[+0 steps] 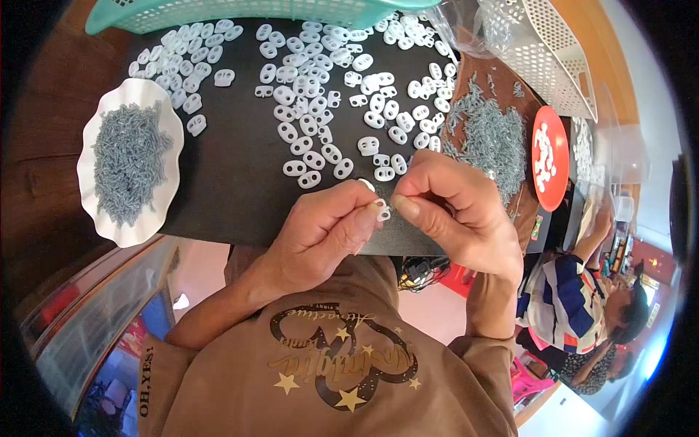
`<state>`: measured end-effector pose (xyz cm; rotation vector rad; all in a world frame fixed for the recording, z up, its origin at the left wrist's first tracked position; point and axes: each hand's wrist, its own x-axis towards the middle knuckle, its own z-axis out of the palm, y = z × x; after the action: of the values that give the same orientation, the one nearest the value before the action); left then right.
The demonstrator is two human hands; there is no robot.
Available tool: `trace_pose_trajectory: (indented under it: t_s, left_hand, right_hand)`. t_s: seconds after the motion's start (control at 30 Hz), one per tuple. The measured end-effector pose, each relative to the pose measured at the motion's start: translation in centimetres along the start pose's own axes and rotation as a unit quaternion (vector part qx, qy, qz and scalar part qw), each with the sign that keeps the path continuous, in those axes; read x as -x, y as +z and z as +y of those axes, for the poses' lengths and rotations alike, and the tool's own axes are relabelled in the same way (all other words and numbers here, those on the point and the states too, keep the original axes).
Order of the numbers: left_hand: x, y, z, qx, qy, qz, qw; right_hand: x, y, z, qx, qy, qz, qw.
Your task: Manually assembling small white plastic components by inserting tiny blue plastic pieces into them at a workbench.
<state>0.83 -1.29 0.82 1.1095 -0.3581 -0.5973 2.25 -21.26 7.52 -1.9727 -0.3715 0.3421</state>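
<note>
My left hand (331, 227) pinches a small white two-hole cord lock part (382, 210) between thumb and forefinger, above the front edge of the black tabletop (229, 167). Just right of it my right hand (459, 211) is closed, thumb tip against the forefinger; whatever lies between them is too small or hidden to name. Beyond both hands spread many white oval two-hole cord locks (313, 159), some showing an inner piece in place. To the right, a pile of small grey metal springs (495, 146) rests on brown cloth.
A white scalloped dish (89, 156) at left holds more springs. The red plate (559, 197) at right carries small white pieces. A green basket (160, 16) and a white perforated basket (561, 44) stand at the back. Another person (575, 302) sits at far right.
</note>
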Motion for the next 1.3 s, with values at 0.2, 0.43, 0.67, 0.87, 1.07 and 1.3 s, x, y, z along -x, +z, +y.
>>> trace_pose_trajectory:
  t_s: [0.2, 0.43, 0.67, 0.87, 1.07, 1.3]
  left_hand:
    - [-0.1, 0.0, -0.1, 0.026, 0.003, 0.019, 0.999]
    - [-0.3, -0.1, -0.3, 0.008, 0.021, 0.029, 0.999]
    - [-0.2, 0.0, -0.2, 0.007, 0.012, 0.044, 0.999]
    - [0.0, 0.2, -0.8, -0.032, 0.034, 0.066, 0.997]
    - [0.0, 0.8, -0.6, 0.001, 0.010, 0.116, 0.993]
    - [-0.3, 1.0, -0.7, -0.079, 0.031, 0.142, 0.986]
  right_hand:
    - [-0.3, 0.4, -0.2, 0.023, -0.026, -0.001, 0.999]
    - [-0.1, 0.9, 0.1, -0.017, 0.024, 0.035, 0.999]
    - [-0.5, 1.8, 0.3, -0.015, 0.006, 0.057, 0.998]
    - [-0.2, 2.9, 0.4, -0.029, 0.038, 0.074, 0.996]
    - [-0.1, 4.2, 1.1, -0.147, 0.059, 0.109, 0.981]
    - [0.0, 4.9, 1.5, -0.158, 0.046, 0.130, 0.978]
